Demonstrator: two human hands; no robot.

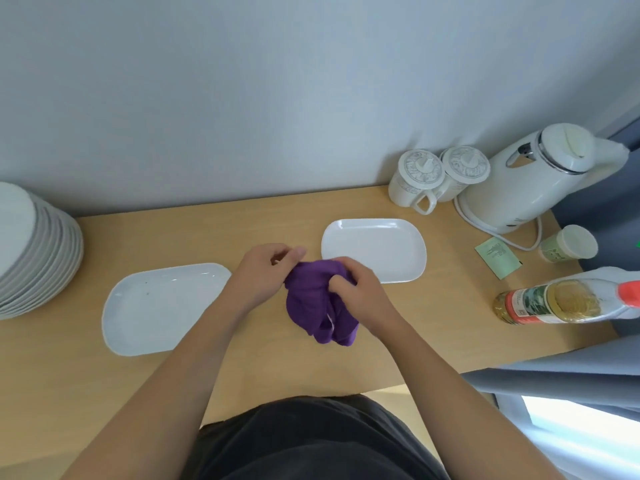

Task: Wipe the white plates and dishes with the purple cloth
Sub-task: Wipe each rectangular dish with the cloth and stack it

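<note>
Left hand (266, 271) and right hand (356, 289) both grip the bunched purple cloth (317, 303) above the worktop (242, 230). One white rectangular plate (156, 306) lies at 9 o'clock of the cloth, a second plate (377, 247) at 2 o'clock.

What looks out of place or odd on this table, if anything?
Only small things. The left plate bears a few dark specks. The bottle at the right edge of the table seems to lie on its side, though the wide lens may cause that. Nothing is spilled or broken.

Purple cloth (317, 299) bunched, hanging btwn left plate (156, 306) & right plate (374, 251); both white, rect., flat.
</note>
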